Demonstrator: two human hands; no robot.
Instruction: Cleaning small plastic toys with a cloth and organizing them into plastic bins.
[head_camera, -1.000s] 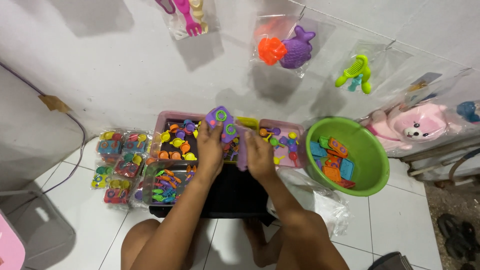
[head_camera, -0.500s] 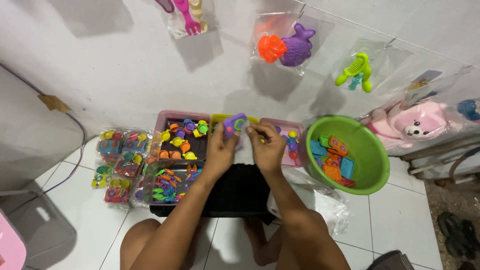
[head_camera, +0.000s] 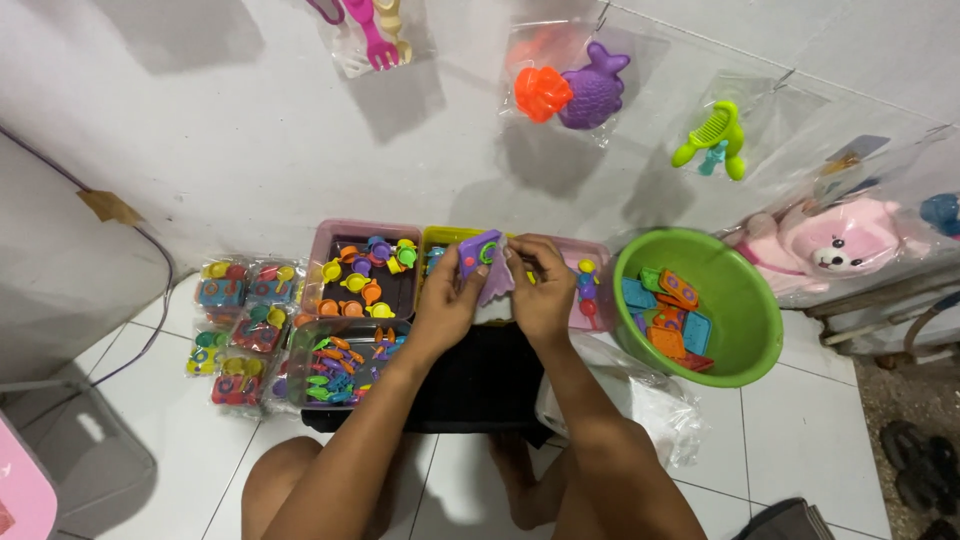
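Note:
My left hand (head_camera: 445, 303) grips a purple toy stove (head_camera: 481, 261) with a green ring on it, held over the trays. My right hand (head_camera: 541, 290) pinches the same toy from its right side, fingers closed on its edge. Both hands hover above a black box (head_camera: 470, 385) that sits in front of my knees. Behind the hands stand a pink tray (head_camera: 345, 240) of small coloured toy pots and a yellow tray (head_camera: 437, 238), partly hidden by the toy.
A green basin (head_camera: 738, 340) with orange and blue toy pieces stands at the right. Packed toy sets (head_camera: 240, 320) lie at the left, a clear tub of tiny utensils (head_camera: 338, 365) beside them. Bagged toys hang on the wall; a plastic bag (head_camera: 640, 400) lies right of the box.
The purple toy has come down and turned, from flat-faced and raised to tilted and lower. My right hand moved in from its side and now pinches it together with the left.

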